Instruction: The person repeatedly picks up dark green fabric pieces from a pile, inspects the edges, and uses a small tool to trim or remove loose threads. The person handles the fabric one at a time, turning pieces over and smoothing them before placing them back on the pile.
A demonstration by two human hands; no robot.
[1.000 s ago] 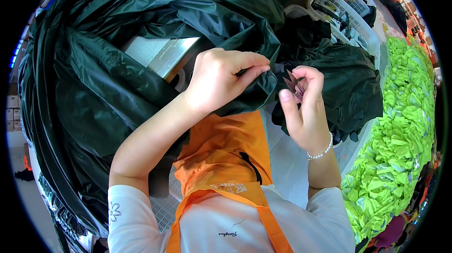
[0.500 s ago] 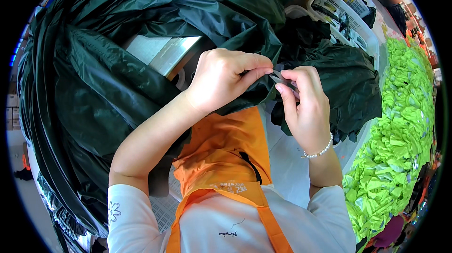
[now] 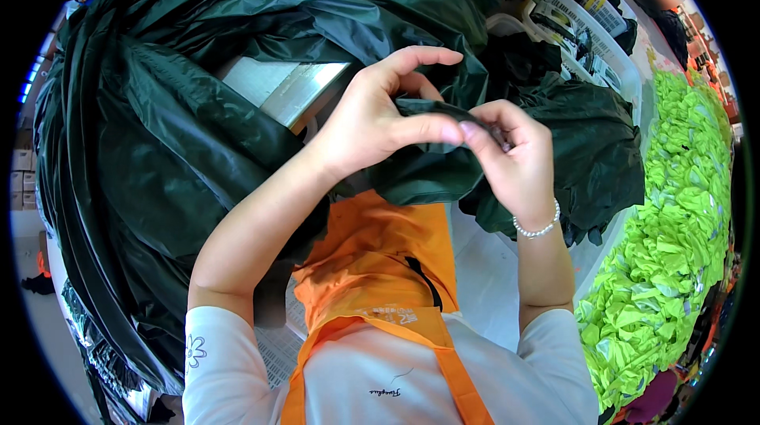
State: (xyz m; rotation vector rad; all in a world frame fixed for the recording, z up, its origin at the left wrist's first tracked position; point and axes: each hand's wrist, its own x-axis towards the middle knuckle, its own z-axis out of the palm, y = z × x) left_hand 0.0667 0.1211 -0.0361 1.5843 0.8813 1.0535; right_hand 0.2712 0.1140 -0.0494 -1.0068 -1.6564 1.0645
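Note:
A large dark green sheet (image 3: 170, 140) of thin, shiny material hangs in folds over the left and the back. Part of it comes down between my hands. My left hand (image 3: 368, 120) has its index finger raised and curved. Its thumb presses on an edge of the sheet, with the other fingers partly hidden behind the folds. My right hand (image 3: 518, 160) pinches the same edge beside the left thumb, thumb tips almost touching. Something small and greyish shows among the right fingers, too unclear to name.
A metal plate or machine bed (image 3: 289, 89) sits under the folds. To the right lies a bunched dark green heap (image 3: 598, 156). Behind it stands a white plastic basket (image 3: 574, 9) with small packets. A long pile of bright green crumpled pieces (image 3: 673, 227) runs down the right side.
My left index finger has lifted from its pinch, and the thumb now presses on the sheet's edge. My right fingers have closed in beside it. The greyish strip between my hands no longer shows.

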